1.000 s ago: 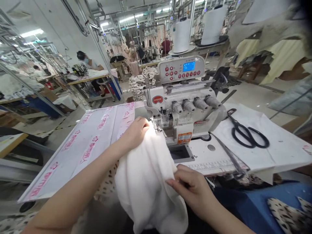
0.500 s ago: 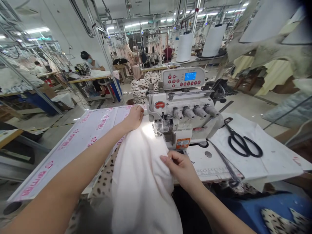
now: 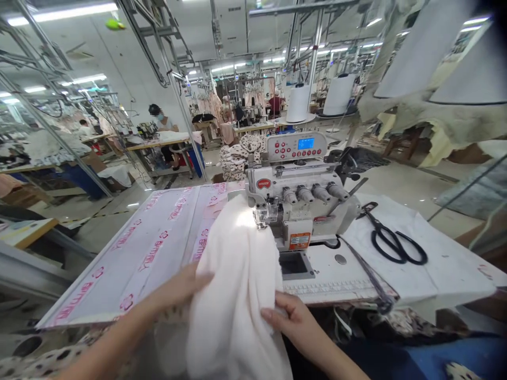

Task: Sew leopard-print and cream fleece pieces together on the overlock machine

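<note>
A soft white fabric piece runs from the overlock sewing machine down over the table's front edge. Its far end lies under the lit presser foot. At the fabric's right edge, my right hand pinches a fold between thumb and fingers. My left hand touches the left side of the fabric, blurred by motion. A fingertip shows on top of the cloth there; the other fingers are smeared or hidden.
Black-handled scissors lie on the white cover right of the machine. A printed plastic sheet covers the table at left. Behind the machine is a pile of spotted fabric. White thread cones stand beyond. A co-worker sits at another table.
My left hand has come back from beside the presser foot to the fabric's near left side. My right hand has moved lower along the right edge. The camera view has tilted up.
</note>
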`<state>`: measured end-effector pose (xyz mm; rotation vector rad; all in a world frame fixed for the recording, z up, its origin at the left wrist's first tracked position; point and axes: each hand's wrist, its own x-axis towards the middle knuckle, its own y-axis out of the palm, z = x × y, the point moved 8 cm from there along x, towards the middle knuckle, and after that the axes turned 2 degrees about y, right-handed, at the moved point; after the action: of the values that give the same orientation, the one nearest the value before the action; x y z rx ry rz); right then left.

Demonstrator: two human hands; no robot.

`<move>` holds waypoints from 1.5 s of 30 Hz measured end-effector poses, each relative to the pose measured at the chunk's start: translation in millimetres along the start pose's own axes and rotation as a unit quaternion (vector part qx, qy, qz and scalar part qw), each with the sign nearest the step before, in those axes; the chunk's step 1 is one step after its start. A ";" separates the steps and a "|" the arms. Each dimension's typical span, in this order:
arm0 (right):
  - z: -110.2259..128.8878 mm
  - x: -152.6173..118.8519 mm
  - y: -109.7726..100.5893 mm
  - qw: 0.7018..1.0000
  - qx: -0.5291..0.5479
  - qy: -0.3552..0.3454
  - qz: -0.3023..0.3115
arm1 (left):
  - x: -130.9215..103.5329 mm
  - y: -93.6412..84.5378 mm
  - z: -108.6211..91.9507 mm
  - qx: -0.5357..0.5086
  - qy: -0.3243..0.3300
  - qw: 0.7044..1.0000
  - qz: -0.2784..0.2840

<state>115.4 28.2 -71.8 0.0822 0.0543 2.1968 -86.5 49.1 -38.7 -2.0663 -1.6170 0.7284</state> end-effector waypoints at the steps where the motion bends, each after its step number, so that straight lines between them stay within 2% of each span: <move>1: 2.3 -4.9 4.5 1.000 -0.003 0.004 0.014 | -24.1 9.7 15.5 -0.086 -0.071 0.991 0.075; 2: 5.7 -9.7 9.1 1.000 0.005 0.008 0.027 | -42.6 4.1 26.5 -0.127 -0.128 0.980 0.088; 3: 9.1 -14.2 14.2 0.998 0.031 0.018 0.042 | -52.4 -13.3 31.0 -0.145 -0.154 0.975 0.063; 4: 11.7 -18.4 18.8 0.995 0.081 0.032 0.051 | -53.4 -37.2 28.6 -0.139 -0.146 0.979 0.033; 5: 13.1 -21.9 23.0 0.986 0.150 0.048 0.052 | -47.2 -61.1 21.2 -0.102 -0.121 0.987 0.026; 6: 12.7 -24.4 26.9 0.970 0.229 0.064 0.044 | -35.6 -83.8 13.3 -0.034 -0.101 0.994 0.033; 7: 10.2 -26.0 31.5 0.950 0.300 0.079 0.034 | -19.1 -108.8 4.2 0.057 -0.077 0.995 0.015; 8: 6.4 -26.4 36.6 0.933 0.348 0.087 0.022 | 0.2 -132.5 -7.0 0.170 -0.046 0.984 -0.019; 9: 1.6 -25.6 41.2 0.925 0.370 0.087 0.008 | 20.2 -149.5 -21.1 0.293 -0.001 0.955 -0.053; 11: -8.2 -22.3 48.9 0.935 0.347 0.069 -0.017 | 56.3 -160.9 -35.3 0.367 0.024 0.926 -0.082; 13: -15.0 -20.3 52.1 0.958 0.282 0.034 -0.047 | 77.0 -149.6 -49.9 0.393 0.049 0.913 -0.099; 15: -18.9 -22.1 52.3 0.973 0.220 0.009 -0.072 | 72.1 -122.2 -70.3 0.394 0.083 0.909 -0.105; 17: -22.7 -26.8 51.9 0.979 0.187 0.008 -0.083 | 39.7 -86.9 -94.6 0.374 0.117 0.914 -0.104; 19: -27.1 -31.8 52.7 0.979 0.188 0.018 -0.081 | -11.6 -50.2 -117.1 0.351 0.154 0.917 -0.114; 20: -29.2 -33.8 54.1 0.978 0.193 0.021 -0.076 | -39.4 -28.7 -126.5 0.339 0.194 0.915 -0.106; 21: -31.3 -35.4 55.9 0.977 0.199 0.021 -0.070 | -64.2 -4.2 -129.5 0.326 0.226 0.915 -0.072; 22: -33.8 -36.5 57.8 0.976 0.206 0.020 -0.067 | -85.3 25.4 -125.7 0.308 0.255 0.917 0.007; 23: -36.6 -37.3 59.7 0.974 0.216 0.018 -0.065 | -100.8 47.3 -115.8 0.290 0.258 0.920 0.055; 24: -39.9 -37.7 61.3 0.971 0.229 0.018 -0.068 | -109.1 56.3 -103.5 0.283 0.246 0.926 0.037; 26: -46.7 -37.8 64.5 0.961 0.264 0.023 -0.078 | -113.1 59.9 -76.0 0.305 0.231 0.923 -0.036; 28: -51.4 -36.8 68.6 0.949 0.303 0.036 -0.082 | -109.2 59.4 -55.0 0.350 0.261 0.897 -0.070; 31: -52.3 -35.2 73.5 0.929 0.357 0.047 -0.087 | -99.2 62.9 -39.4 0.400 0.333 0.854 -0.027; 33: -52.0 -35.3 73.8 0.914 0.388 0.047 -0.105 | -95.2 64.1 -39.4 0.411 0.375 0.831 -0.006; 35: -52.6 -36.6 72.7 0.900 0.414 0.044 -0.130 | -93.3 65.9 -43.5 0.404 0.405 0.820 0.012; 37: -53.4 -38.1 71.9 0.889 0.432 0.039 -0.149 | -89.6 69.1 -44.8 0.379 0.393 0.836 0.061; 40: -53.7 -38.5 70.8 0.879 0.448 0.039 -0.157 | -81.5 68.1 -39.8 0.319 0.290 0.891 0.143; 43: -55.5 -38.4 64.1 0.867 0.462 0.040 -0.185 | -80.8 54.5 -39.8 0.273 0.193 0.931 0.151; 45: -58.8 -40.2 61.0 0.856 0.467 0.049 -0.215 | -89.0 45.1 -49.1 0.261 0.181 0.938 0.137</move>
<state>85.0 -40.7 -127.8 0.4520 1.0929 1.5425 -38.3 -48.3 -15.1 -1.8949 -0.8310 0.7189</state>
